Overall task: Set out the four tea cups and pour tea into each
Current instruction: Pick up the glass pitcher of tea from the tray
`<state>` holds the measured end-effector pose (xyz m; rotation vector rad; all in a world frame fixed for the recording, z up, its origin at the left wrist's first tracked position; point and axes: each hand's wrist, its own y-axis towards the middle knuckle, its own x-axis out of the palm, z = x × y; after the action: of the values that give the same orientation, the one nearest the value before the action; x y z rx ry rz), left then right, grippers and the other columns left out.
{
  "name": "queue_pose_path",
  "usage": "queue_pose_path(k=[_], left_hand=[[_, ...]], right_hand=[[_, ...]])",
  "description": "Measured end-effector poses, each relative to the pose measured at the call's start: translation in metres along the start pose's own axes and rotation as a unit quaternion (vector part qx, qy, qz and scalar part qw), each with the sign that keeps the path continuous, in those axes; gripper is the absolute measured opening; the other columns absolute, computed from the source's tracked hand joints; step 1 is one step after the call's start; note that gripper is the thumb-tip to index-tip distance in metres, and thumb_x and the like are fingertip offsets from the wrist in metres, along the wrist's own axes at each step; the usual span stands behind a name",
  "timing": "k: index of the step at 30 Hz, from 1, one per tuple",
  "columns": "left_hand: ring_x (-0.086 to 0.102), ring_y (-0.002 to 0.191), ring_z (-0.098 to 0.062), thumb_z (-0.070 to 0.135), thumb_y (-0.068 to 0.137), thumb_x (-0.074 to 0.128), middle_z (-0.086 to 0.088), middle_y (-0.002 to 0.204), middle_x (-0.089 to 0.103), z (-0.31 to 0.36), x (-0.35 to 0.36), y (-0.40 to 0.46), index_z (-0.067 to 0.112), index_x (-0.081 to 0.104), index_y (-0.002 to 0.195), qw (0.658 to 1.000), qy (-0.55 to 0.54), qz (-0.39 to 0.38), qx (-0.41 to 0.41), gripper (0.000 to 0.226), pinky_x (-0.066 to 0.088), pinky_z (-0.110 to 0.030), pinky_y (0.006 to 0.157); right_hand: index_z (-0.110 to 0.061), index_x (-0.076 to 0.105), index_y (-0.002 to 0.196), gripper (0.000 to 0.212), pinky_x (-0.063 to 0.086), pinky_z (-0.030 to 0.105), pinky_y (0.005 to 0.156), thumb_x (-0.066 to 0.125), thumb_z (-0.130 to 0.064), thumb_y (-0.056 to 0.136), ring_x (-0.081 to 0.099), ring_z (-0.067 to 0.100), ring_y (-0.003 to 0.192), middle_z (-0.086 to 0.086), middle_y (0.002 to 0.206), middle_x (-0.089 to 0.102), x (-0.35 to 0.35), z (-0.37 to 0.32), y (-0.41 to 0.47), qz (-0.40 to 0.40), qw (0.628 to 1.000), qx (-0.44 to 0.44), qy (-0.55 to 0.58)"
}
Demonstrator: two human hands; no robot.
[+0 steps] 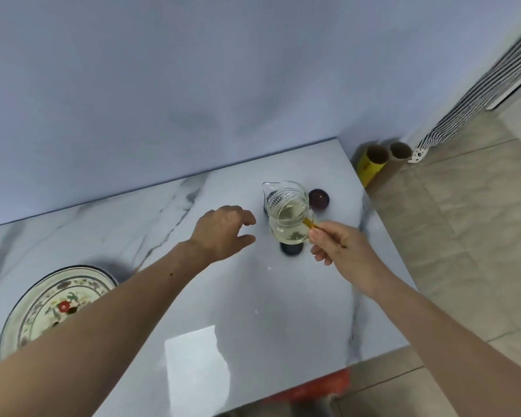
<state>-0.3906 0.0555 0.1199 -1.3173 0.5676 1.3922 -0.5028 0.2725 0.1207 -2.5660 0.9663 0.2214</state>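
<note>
Tea, pale yellow, sits in a glass pitcher (288, 215) held above dark cups: one (318, 199) just right of it, another (291, 247) under its near side. The right hand (337, 246) pinches the amber handle (309, 224). The left hand (223, 231) hovers just left, fingers spread, empty. The marble table (253, 296) lies bare toward its near edge; a floral plate (42, 302) sits far left.

Soft, even, bluish daylight fills the scene. A bright rectangular glare patch sits on the glossy table (253, 296) below and between both forearms. Shadows are faint. Wide-angle distortion bends the edges; detail is slightly soft.
</note>
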Motion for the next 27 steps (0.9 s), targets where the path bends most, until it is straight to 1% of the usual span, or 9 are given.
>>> queue_pose_path(k=[3, 6, 8, 11, 16, 19, 21, 24, 27], left_hand=[[0.058, 0.112, -0.018, 0.038, 0.087, 0.060, 0.007, 0.121, 0.064, 0.025, 0.006, 0.027, 0.026, 0.059, 0.121, 1.000, -0.017, 0.011, -0.023, 0.036, 0.049, -0.035, 0.090], [0.059, 0.109, -0.019, 0.038, 0.086, 0.062, 0.006, 0.117, 0.065, 0.052, 0.015, 0.052, 0.026, 0.061, 0.118, 0.997, -0.037, 0.021, -0.058, 0.034, 0.049, -0.036, 0.088], [0.059, 0.105, -0.020, 0.037, 0.085, 0.063, 0.005, 0.113, 0.066, 0.066, 0.023, 0.066, 0.025, 0.062, 0.115, 0.996, -0.047, 0.032, -0.076, 0.033, 0.049, -0.034, 0.084], [0.059, 0.106, -0.021, 0.035, 0.083, 0.064, 0.005, 0.113, 0.066, 0.084, 0.038, 0.084, 0.023, 0.063, 0.114, 0.991, -0.079, 0.042, -0.103, 0.033, 0.050, -0.035, 0.085], [0.057, 0.115, -0.017, 0.038, 0.083, 0.066, 0.005, 0.126, 0.061, 0.099, 0.066, 0.113, 0.025, 0.059, 0.123, 0.982, -0.124, 0.057, -0.131, 0.043, 0.049, -0.035, 0.090], [0.057, 0.113, -0.018, 0.038, 0.083, 0.066, 0.003, 0.125, 0.060, 0.100, 0.083, 0.130, 0.024, 0.056, 0.126, 0.980, -0.134, 0.065, -0.130, 0.046, 0.049, -0.035, 0.087], [0.057, 0.112, -0.019, 0.038, 0.083, 0.066, 0.001, 0.123, 0.061, 0.099, 0.097, 0.142, 0.022, 0.055, 0.127, 0.980, -0.135, 0.072, -0.128, 0.048, 0.049, -0.034, 0.085], [0.058, 0.112, -0.021, 0.035, 0.082, 0.069, -0.003, 0.125, 0.060, 0.095, 0.112, 0.163, 0.017, 0.053, 0.129, 0.980, -0.140, 0.080, -0.119, 0.053, 0.049, -0.037, 0.089], [0.056, 0.116, -0.023, 0.033, 0.078, 0.074, -0.007, 0.128, 0.057, 0.091, 0.124, 0.182, 0.014, 0.050, 0.133, 0.979, -0.142, 0.091, -0.119, 0.063, 0.047, -0.038, 0.094]], right_hand=[[-0.032, 0.066, 0.081, 0.014, 0.047, 0.014, 0.053, 0.057, -0.030, 0.091, 0.060, 0.005, 0.059, -0.003, 0.066, 0.065, -0.036, 0.011, 0.022, -0.021, 1.000, 0.000, -0.011], [-0.028, 0.065, 0.078, 0.017, 0.044, 0.010, 0.050, 0.057, -0.022, 0.092, 0.058, 0.000, 0.056, -0.001, 0.065, 0.062, -0.072, 0.024, 0.045, -0.047, 0.999, -0.010, 0.000], [-0.027, 0.065, 0.077, 0.019, 0.046, 0.013, 0.052, 0.057, -0.021, 0.092, 0.058, 0.001, 0.057, -0.001, 0.065, 0.062, -0.093, 0.033, 0.058, -0.061, 0.998, -0.019, -0.016], [-0.014, 0.065, 0.077, 0.020, 0.048, 0.019, 0.055, 0.056, -0.021, 0.093, 0.058, 0.006, 0.057, 0.007, 0.065, 0.062, -0.120, 0.050, 0.077, -0.082, 0.994, -0.035, -0.055], [-0.022, 0.065, 0.078, 0.018, 0.043, 0.011, 0.049, 0.055, -0.025, 0.093, 0.057, 0.005, 0.055, 0.014, 0.067, 0.063, -0.149, 0.076, 0.105, -0.095, 0.991, -0.052, -0.083], [-0.023, 0.064, 0.077, 0.022, 0.043, 0.010, 0.050, 0.052, -0.029, 0.094, 0.057, 0.002, 0.055, 0.009, 0.066, 0.063, -0.157, 0.093, 0.123, -0.092, 0.988, -0.061, -0.109], [-0.027, 0.063, 0.077, 0.023, 0.046, 0.014, 0.053, 0.049, -0.036, 0.093, 0.058, 0.002, 0.057, 0.001, 0.066, 0.063, -0.162, 0.104, 0.136, -0.096, 0.983, -0.074, -0.136], [-0.028, 0.063, 0.080, 0.024, 0.050, 0.022, 0.059, 0.048, -0.041, 0.092, 0.059, 0.004, 0.059, -0.006, 0.070, 0.066, -0.171, 0.118, 0.154, -0.089, 0.976, -0.100, -0.174], [-0.026, 0.062, 0.076, 0.026, 0.048, 0.021, 0.058, 0.047, -0.040, 0.092, 0.056, 0.002, 0.055, -0.004, 0.064, 0.064, -0.177, 0.126, 0.171, -0.088, 0.967, -0.131, -0.198]])
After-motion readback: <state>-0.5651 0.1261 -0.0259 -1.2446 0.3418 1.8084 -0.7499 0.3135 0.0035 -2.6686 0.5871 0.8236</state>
